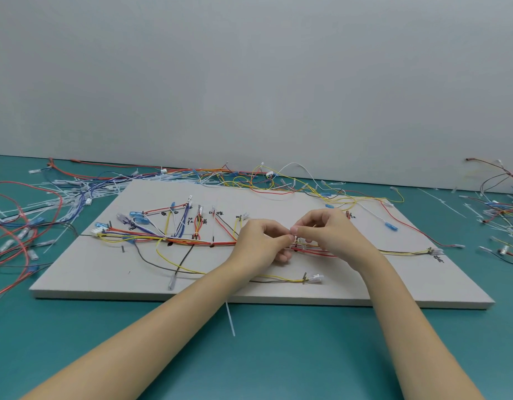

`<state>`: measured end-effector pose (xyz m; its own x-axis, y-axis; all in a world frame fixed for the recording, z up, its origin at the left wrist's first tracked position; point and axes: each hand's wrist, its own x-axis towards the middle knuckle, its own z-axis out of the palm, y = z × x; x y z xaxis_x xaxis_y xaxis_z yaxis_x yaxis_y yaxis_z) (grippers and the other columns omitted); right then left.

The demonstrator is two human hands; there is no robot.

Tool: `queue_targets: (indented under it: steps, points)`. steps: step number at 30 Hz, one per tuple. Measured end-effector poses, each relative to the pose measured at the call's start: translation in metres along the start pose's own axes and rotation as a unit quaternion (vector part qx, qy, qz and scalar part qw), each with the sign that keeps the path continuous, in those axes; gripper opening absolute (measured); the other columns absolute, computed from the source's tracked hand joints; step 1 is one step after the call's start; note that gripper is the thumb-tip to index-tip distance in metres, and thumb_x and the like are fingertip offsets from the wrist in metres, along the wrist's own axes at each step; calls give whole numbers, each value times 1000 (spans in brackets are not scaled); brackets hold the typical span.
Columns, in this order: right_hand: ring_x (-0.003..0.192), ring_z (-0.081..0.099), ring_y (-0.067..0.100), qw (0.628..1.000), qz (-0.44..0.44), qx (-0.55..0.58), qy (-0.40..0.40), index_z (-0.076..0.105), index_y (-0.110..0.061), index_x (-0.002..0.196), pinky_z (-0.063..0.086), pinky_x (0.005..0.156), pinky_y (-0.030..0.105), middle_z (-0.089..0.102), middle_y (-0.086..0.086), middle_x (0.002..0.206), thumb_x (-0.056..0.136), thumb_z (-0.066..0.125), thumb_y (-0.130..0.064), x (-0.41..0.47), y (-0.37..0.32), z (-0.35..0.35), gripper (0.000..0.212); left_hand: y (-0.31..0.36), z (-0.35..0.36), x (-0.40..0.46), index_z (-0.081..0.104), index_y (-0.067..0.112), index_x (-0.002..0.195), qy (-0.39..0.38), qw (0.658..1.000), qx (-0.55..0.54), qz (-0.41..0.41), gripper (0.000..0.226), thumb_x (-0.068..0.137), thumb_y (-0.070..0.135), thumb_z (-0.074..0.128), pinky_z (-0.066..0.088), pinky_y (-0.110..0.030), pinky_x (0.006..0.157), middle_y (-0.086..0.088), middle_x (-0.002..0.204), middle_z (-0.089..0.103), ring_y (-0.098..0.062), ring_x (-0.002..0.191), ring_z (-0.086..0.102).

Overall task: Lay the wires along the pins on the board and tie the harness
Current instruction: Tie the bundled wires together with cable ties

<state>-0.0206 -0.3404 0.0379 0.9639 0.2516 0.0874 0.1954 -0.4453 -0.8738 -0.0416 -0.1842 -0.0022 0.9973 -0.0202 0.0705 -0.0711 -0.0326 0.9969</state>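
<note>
A grey board (394,281) lies on the green table, with a bundle of coloured wires (191,241) laid along its pins from left to right. My left hand (261,241) and my right hand (327,232) meet over the bundle near the board's middle. Their thumbs and forefingers pinch something small and pale between them, most likely a white cable tie, just above the red wires (316,251). A yellow and grey pair (278,278) ends in a clear connector (314,277) near the front edge.
Loose wires and white cable ties (61,194) lie heaped at the back left, and more loose wires (503,209) lie at the right. One white tie (230,319) lies on the table in front of the board. A grey wall stands behind.
</note>
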Motion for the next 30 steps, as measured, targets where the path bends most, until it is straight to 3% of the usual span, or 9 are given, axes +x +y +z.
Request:
queue_targets:
  steps: [8, 13, 18, 23, 27, 30]
  points:
    - [58, 52, 4, 999, 3, 25, -22, 68, -9, 75, 37, 50, 9, 63, -2, 67, 84, 70, -6, 1, -1, 0, 10, 2, 0, -2, 69, 11, 74, 3, 998, 58, 23, 15, 89, 10, 67, 49, -22, 43, 0, 56, 62, -16, 42, 60]
    - [66, 54, 9, 998, 7, 67, -4, 68, -4, 84, 38, 53, 20, 64, 1, 75, 85, 69, -9, 1, -3, -2, 5, 3, 2, -4, 70, 3, 83, 6, 997, 80, 18, 9, 89, 9, 66, 47, -21, 42, 0, 53, 61, -13, 38, 57]
    - [67, 54, 11, 999, -4, 48, 8, 70, -1, 88, 39, 51, 13, 66, 3, 77, 85, 71, -10, 0, -3, 0, 9, 3, 2, -5, 70, 3, 84, 6, 995, 100, 14, 8, 88, 8, 65, 47, -20, 42, 3, 46, 59, -12, 35, 55]
    - [59, 53, 4, 1000, 11, 20, -8, 71, -4, 82, 39, 51, 9, 62, -3, 64, 83, 73, -10, 1, 0, 0, 5, 4, 1, -6, 69, 5, 81, 7, 995, 102, 15, 9, 88, 8, 64, 46, -20, 42, -1, 50, 60, -12, 36, 55]
    - [63, 54, 9, 999, 14, 30, -8, 71, -7, 77, 39, 51, 9, 65, 3, 72, 83, 72, -9, 1, 0, 0, 6, 5, 2, -7, 71, 6, 81, 15, 992, 120, 20, 11, 88, 10, 65, 35, -13, 35, 7, 42, 57, -4, 30, 47]
    - [62, 54, 9, 999, 11, 40, -10, 69, -6, 76, 39, 50, 9, 66, 3, 72, 83, 70, -5, 1, -1, 2, 7, 4, 3, -6, 71, 12, 75, 24, 990, 134, 34, 13, 87, 11, 66, 36, -13, 38, 7, 54, 59, -5, 34, 51]
